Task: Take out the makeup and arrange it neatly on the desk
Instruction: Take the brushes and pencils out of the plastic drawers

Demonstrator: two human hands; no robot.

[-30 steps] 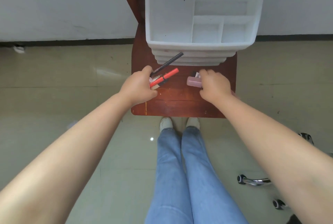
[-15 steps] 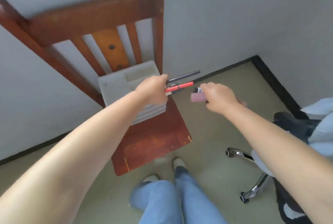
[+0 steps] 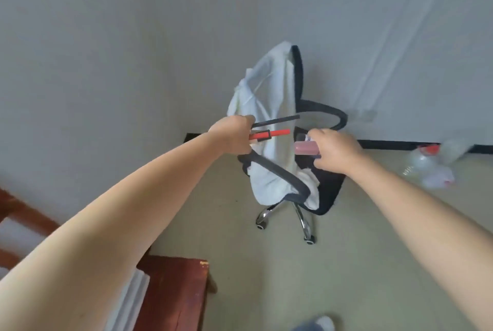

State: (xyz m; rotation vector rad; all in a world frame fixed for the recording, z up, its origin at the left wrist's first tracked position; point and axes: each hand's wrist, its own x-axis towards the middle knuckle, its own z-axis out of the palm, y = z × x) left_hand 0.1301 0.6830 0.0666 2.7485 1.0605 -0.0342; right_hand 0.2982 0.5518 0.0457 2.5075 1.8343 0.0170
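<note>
Midair: two sticks [image 3: 274, 128], one bottle [image 3: 306, 148].

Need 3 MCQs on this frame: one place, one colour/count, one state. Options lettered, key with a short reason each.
1. Where is the white cloth?
A. draped over the office chair
B. on the wooden chair
C. on the floor

2. What colours are the two sticks in the left hand?
A. both red
B. one dark, one red
C. blue and green

3. What is the right hand doing?
A. hanging open
B. resting flat on the chair
C. gripping a pink item

Key:
1 A: the cloth hangs down the chair's back and over its seat.
2 B: a dark stick and a red one poke out of the fist.
3 C: the fingers curl round the pink item, held in the air.
</note>
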